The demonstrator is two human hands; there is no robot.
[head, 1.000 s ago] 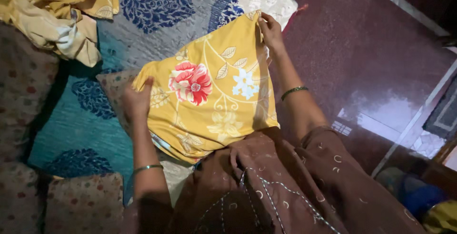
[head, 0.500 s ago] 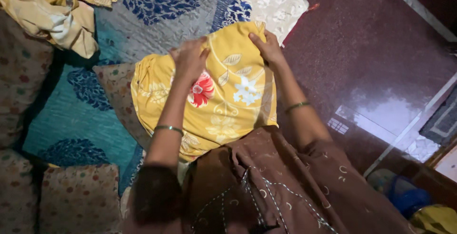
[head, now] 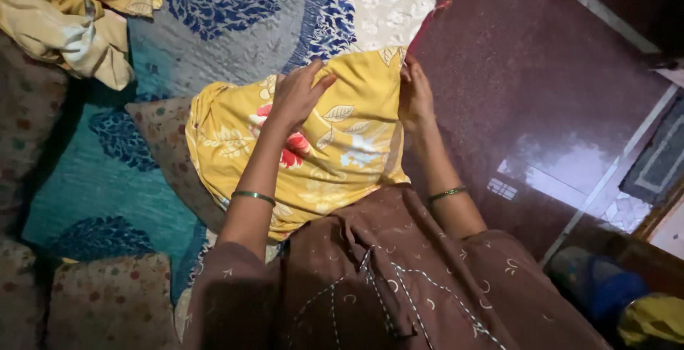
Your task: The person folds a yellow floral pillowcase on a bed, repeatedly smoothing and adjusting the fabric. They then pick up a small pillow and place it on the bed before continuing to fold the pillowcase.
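A yellow pillow cover (head: pixel 335 158) with a red flower and leaf print lies over a dotted beige pillow (head: pixel 167 143) on the bed, against my brown dress. My left hand (head: pixel 296 93) presses flat on the cover's upper middle, fingers spread. My right hand (head: pixel 417 97) grips the cover's right edge near its top corner. Each wrist wears a green bangle.
The bedspread (head: pixel 214 29) is grey and teal with blue leaf prints. A crumpled yellow cloth (head: pixel 71 15) lies at the top left. Dotted cushions (head: pixel 107 300) sit at the lower left. A dark polished floor (head: pixel 541 79) lies to the right, with blue and yellow items (head: pixel 627 300) at the lower right.
My left hand left the cover's left edge and moved up onto its middle. My right hand slid down from the top corner to the right edge. The cover's left part bunched up.
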